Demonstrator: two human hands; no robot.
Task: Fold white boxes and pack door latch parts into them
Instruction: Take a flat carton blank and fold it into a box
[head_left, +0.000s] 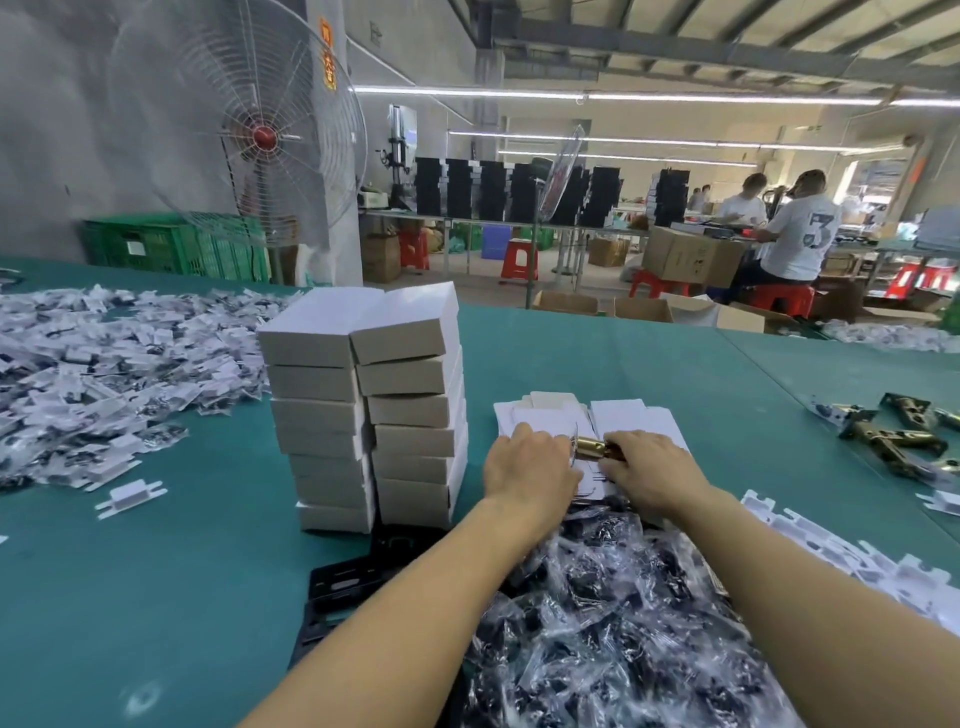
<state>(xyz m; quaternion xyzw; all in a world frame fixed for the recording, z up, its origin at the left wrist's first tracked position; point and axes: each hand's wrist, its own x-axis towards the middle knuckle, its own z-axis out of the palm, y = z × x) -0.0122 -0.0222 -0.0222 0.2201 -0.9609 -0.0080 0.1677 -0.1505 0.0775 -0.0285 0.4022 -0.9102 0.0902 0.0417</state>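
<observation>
Gripping a brass latch (592, 447) above flat white boxes (631, 415), right hand (652, 475) curled round it, left hand (530, 467) alongside, grip unclear, shirt (800, 249) read "3".

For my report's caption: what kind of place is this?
Probably a factory packing floor: stacked boxes, heaps of bagged parts on a green table, and other workers behind.

Long ceiling tubes (623, 96) give bright, even light, and daylight washes out the far right opening (878, 179). Shadows are soft, darkest at the foot of the box stack (363, 415). Clear bags (623, 623) glint with small highlights. The wide lens bows the table (156, 571) edge and the beams (675, 47). The lower corners smear.
</observation>
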